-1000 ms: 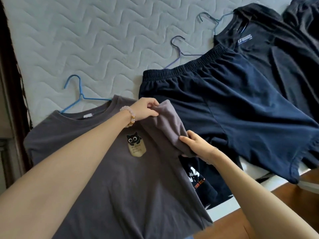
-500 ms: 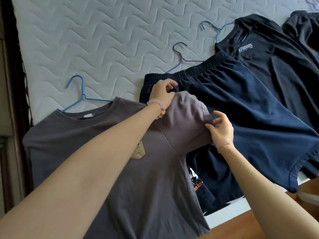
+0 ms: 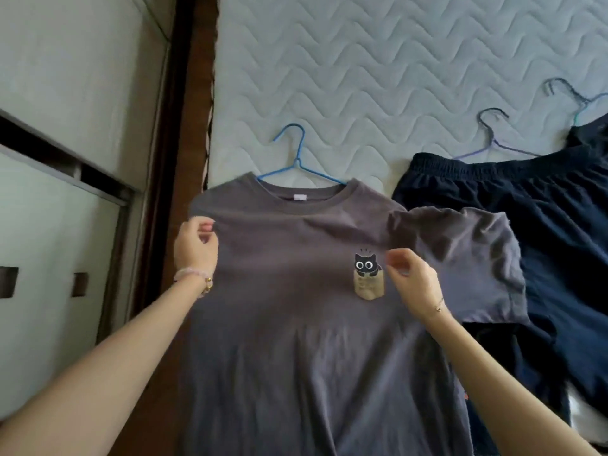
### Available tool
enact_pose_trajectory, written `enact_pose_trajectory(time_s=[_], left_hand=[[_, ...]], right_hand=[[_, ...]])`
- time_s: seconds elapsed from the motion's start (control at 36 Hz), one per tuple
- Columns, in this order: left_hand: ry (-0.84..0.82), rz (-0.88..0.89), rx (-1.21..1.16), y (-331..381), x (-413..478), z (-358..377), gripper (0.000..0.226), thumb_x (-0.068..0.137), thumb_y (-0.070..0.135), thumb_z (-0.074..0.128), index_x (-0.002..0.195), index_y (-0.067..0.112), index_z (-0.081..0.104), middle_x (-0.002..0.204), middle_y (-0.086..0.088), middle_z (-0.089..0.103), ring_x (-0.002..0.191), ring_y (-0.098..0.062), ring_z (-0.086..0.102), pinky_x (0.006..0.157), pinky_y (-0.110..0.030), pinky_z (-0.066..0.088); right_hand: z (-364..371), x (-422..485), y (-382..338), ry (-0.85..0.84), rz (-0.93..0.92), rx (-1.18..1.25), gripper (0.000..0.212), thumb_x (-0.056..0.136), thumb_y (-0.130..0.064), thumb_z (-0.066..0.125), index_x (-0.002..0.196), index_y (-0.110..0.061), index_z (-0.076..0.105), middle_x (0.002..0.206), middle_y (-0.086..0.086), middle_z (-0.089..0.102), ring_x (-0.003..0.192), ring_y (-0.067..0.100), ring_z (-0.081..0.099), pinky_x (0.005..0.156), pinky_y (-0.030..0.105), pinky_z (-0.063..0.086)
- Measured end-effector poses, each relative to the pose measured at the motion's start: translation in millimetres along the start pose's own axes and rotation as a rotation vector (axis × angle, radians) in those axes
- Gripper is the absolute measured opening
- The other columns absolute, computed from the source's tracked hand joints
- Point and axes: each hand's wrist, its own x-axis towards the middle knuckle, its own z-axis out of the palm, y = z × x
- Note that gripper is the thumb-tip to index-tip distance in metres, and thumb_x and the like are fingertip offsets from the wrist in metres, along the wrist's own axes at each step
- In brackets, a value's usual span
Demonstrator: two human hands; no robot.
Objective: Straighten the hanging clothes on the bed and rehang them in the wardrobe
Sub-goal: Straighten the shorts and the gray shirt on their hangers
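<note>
Sleeve [image 3: 460, 258] now spread flat | left grip [image 3: 197, 248] pinches grey T-shirt [image 3: 296, 324] shoulder | right grip [image 3: 413, 284] loosely curled

Beyond my grip I see a pale quilted mattress [image 3: 362, 60] with wavy stitching, under soft, even daylight. Just left of the grip, a dark wooden bed frame [image 3: 194, 93] runs along its edge. Further left I've got pale doors [image 3: 65, 77] with grey rails and two small dark recessed pulls [image 3: 80, 284].
</note>
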Motion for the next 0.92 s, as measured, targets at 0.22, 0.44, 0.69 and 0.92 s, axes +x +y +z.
enact_pose_trajectory(time_s=[0.22, 0.44, 0.69, 0.92], left_hand=[[-0.229, -0.357, -0.019, -90, 11, -44, 0.036, 0.088, 0.022, 0.060, 0.120, 0.008, 0.054, 0.121, -0.013, 0.059, 0.111, -0.029, 0.056, 0.096, -0.036, 0.042], [-0.450, -0.408, -0.148, -96, 41, -24, 0.049, 0.096, 0.021, 0.044, 0.144, 0.016, 0.032, 0.151, -0.008, 0.034, 0.137, -0.027, 0.034, 0.111, -0.034, 0.029], [-0.615, -0.258, -0.127, -80, 96, -7, 0.050, 0.093, 0.008, 0.039, 0.143, 0.011, 0.032, 0.149, -0.008, 0.035, 0.136, -0.028, 0.034, 0.110, -0.033, 0.029], [-0.646, -0.125, -0.064, -122, 110, -38, 0.014, 0.092, 0.020, 0.052, 0.096, 0.008, 0.058, 0.105, -0.017, 0.065, 0.105, -0.032, 0.060, 0.079, -0.029, 0.038]], right_hand=[[100, 9, -71, -0.269, -0.164, -0.242, 0.037, 0.083, -0.006, 0.062, 0.120, -0.006, 0.061, 0.119, 0.014, 0.061, 0.105, 0.030, 0.062, 0.094, 0.032, 0.042], [122, 16, -71, -0.247, -0.254, -0.525, 0.047, 0.082, -0.004, 0.061, 0.129, -0.008, 0.056, 0.134, 0.011, 0.051, 0.120, 0.035, 0.048, 0.104, 0.036, 0.034], [122, 20, -59, -0.186, -0.369, -0.589, 0.047, 0.077, 0.001, 0.066, 0.123, -0.009, 0.061, 0.124, 0.010, 0.057, 0.108, 0.037, 0.054, 0.097, 0.041, 0.041], [124, 21, -61, -0.169, -0.352, -0.556, 0.047, 0.076, 0.004, 0.064, 0.121, -0.009, 0.062, 0.124, 0.012, 0.058, 0.110, 0.038, 0.053, 0.099, 0.041, 0.038]])
